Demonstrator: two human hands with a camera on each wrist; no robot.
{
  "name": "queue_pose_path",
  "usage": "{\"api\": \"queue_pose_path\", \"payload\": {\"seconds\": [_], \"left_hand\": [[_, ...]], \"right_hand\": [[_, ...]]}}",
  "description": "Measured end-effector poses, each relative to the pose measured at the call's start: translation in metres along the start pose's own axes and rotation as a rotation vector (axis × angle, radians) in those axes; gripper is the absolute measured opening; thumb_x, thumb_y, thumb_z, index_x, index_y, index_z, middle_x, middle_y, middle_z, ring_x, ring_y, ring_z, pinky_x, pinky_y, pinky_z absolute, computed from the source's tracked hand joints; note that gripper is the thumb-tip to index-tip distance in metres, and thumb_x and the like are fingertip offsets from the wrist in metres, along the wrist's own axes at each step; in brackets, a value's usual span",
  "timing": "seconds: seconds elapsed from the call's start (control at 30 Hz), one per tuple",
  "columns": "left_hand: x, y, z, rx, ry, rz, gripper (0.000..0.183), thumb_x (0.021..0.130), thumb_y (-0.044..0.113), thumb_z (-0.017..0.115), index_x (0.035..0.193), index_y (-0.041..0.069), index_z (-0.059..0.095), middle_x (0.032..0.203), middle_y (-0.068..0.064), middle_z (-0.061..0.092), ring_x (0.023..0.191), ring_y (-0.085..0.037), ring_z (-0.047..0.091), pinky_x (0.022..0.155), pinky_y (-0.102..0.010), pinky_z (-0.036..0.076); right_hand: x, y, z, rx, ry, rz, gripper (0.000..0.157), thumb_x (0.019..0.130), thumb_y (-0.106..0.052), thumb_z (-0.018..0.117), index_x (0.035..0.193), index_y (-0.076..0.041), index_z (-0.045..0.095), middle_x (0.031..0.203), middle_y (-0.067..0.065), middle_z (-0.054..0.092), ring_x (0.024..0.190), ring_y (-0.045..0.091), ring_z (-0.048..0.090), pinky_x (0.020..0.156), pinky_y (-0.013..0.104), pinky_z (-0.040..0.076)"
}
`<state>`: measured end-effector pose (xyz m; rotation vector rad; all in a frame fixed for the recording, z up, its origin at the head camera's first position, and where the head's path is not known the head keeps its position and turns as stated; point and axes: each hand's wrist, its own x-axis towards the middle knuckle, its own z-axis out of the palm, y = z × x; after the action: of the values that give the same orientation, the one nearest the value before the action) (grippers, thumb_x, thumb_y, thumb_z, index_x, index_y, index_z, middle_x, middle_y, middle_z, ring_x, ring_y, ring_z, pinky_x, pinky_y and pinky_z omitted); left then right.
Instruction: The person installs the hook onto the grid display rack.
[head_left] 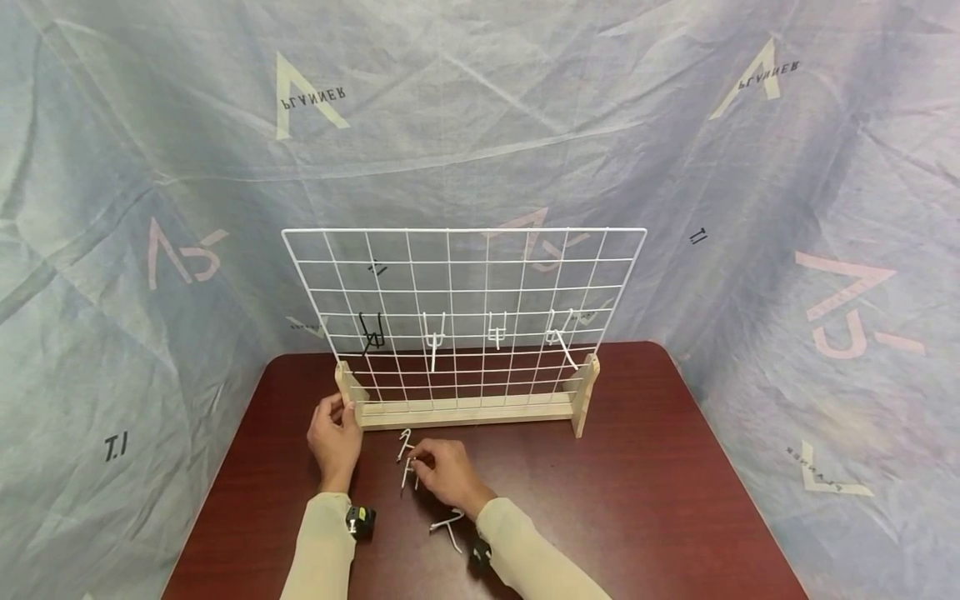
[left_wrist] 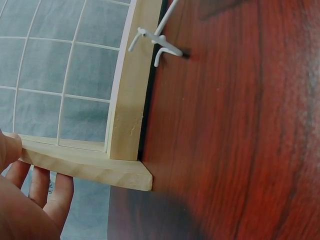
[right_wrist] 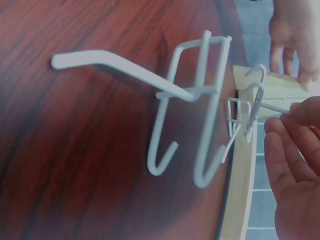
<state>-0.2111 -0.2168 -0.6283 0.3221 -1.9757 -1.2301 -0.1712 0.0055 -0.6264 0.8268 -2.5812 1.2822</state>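
Rack [head_left: 465, 412] on tbl [head_left: 660, 500] (w/ 4 hooks [head_left: 432, 354] on it), loose hooks [right_wrist: 185, 93] in front.

left wrist view: left hand [left_wrist: 30, 205], white hook [left_wrist: 161, 42] cropped | right wrist view: right hand [right_wrist: 297, 167] cropped

Soft, even light fills the head view, with a faint sheen on the table [head_left: 637, 467]. The left wrist view has a blurred shadow [left_wrist: 160, 215]; the right is hazy, its nearest hook [right_wrist: 170, 86] slightly soft.

table was reddish-brown wood grain [head_left: 660, 500] with rounded back corners, and wrinkly grey-blue sheeting [head_left: 525, 175] hung behind and on both sides, pink logos [head_left: 843, 267] and flipped "planner" lettering [head_left: 313, 98] all over it lol
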Motion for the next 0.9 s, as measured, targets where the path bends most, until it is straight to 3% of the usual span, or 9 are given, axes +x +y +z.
{"api": "queue_pose_path", "payload": {"seconds": [0.47,0.7,0.9], "left_hand": [[-0.001,0.002,-0.001,0.01,-0.017,-0.006,0.021,0.095,0.002,0.075,0.116,0.001,0.073,0.11,-0.021,0.074,0.097,-0.038,0.076,0.074,-0.004,0.038],[-0.001,0.001,-0.001,0.023,-0.016,-0.007,0.02,0.096,0.005,0.075,0.116,0.003,0.074,0.109,-0.02,0.074,0.096,-0.032,0.075,0.074,-0.004,0.038],[-0.001,0.001,-0.001,0.018,-0.014,-0.005,0.021,0.096,0.005,0.075,0.117,0.002,0.073,0.11,-0.02,0.074,0.097,-0.035,0.076,0.074,-0.005,0.04]], "right_hand": [[-0.002,-0.005,-0.019,0.044,0.066,0.026,0.008,0.09,-0.007,0.081,0.097,-0.011,0.079,0.087,-0.002,0.081,0.074,-0.005,0.068,0.069,0.01,0.054],[-0.003,-0.005,-0.03,0.087,0.114,0.019,0.007,0.089,-0.006,0.082,0.096,-0.007,0.079,0.088,0.003,0.082,0.074,0.004,0.074,0.068,0.023,0.063],[-0.002,-0.007,-0.044,0.113,0.155,0.023,0.006,0.089,-0.007,0.081,0.095,-0.005,0.079,0.087,0.001,0.081,0.073,0.005,0.074,0.068,0.016,0.06]]}}
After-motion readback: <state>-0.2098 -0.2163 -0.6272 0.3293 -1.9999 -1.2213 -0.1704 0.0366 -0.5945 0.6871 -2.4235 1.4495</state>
